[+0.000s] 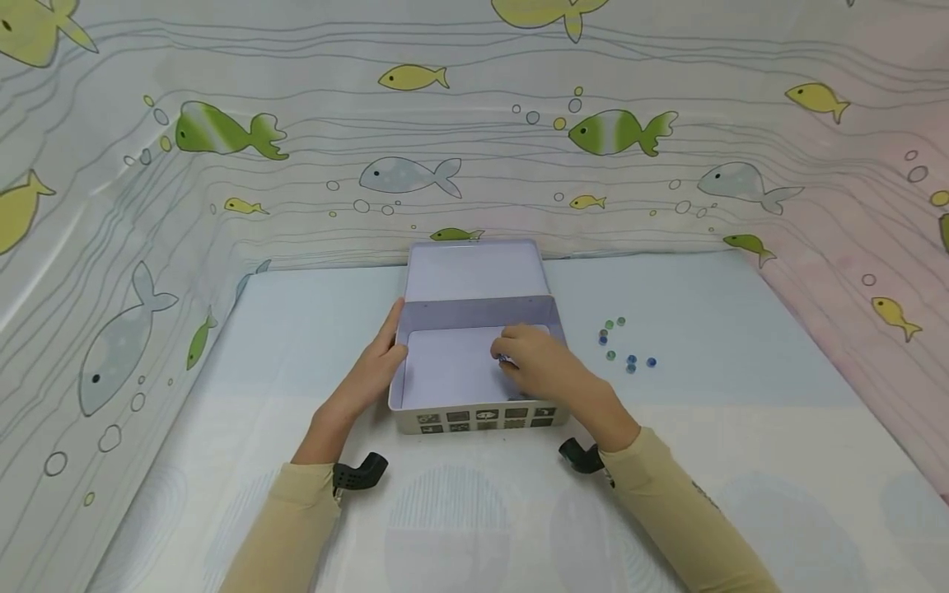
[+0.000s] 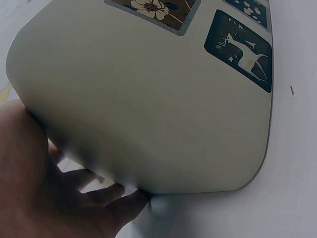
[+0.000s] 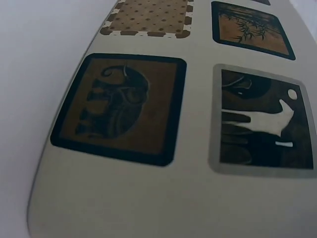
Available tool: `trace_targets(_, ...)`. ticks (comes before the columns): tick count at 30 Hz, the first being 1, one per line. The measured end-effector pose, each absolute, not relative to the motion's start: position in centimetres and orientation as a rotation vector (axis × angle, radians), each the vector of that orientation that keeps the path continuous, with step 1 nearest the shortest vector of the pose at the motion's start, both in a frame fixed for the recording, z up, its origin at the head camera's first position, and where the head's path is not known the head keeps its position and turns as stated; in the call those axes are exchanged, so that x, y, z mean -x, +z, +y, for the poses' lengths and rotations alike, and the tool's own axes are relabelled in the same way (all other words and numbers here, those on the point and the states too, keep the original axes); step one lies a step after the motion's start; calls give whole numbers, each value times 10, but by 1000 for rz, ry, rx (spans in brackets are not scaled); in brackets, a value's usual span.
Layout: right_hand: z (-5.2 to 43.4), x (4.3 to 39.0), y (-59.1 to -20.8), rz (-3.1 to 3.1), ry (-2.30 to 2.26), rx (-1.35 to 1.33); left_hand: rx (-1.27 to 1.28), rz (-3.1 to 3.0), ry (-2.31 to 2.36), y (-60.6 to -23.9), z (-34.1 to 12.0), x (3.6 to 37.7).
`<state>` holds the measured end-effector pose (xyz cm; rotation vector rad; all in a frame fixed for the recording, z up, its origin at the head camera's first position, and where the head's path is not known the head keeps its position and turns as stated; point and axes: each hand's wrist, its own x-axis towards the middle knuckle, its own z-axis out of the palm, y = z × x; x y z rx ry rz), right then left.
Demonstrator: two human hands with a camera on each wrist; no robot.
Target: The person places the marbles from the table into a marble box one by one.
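Observation:
An open cream tin box (image 1: 474, 420) with small picture panels on its front stands in the middle of the table, its hinged lid (image 1: 474, 272) lying back. My left hand (image 1: 387, 346) rests flat against the tin's left wall; the left wrist view shows its fingers (image 2: 99, 196) touching the tin's side (image 2: 163, 99). My right hand (image 1: 510, 359) reaches inside the tin with its fingers curled, pinching a small glass bead (image 1: 503, 360) just above the white bottom. The right wrist view shows only the tin's front wall (image 3: 198, 198) up close.
Several loose glass beads (image 1: 623, 346), blue and green, lie on the table right of the tin. A fish-patterned cloth (image 1: 222, 132) walls in the table at the back and on both sides. The tabletop (image 1: 474, 511) is pale blue and white.

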<state>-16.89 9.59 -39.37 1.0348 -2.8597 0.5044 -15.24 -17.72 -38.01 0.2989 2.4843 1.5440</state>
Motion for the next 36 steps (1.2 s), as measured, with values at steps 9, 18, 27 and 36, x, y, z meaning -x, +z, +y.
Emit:
trace_targets(9, 96, 168, -395, -2891, 495, -1030, -293, 2484, 1540, -380, -178, 153)
trace_targets(18, 101, 171, -391, -2897, 531, -996, -300, 2487, 1537, -382, -178, 154)
trace_targets(27, 126, 176, -375, -2839, 584, -898, -287, 2493, 1534, -380, -176, 153)
trace_targets(36, 162, 181, -362, -2844, 691, -714, -291, 2483, 1536, -380, -176, 152)
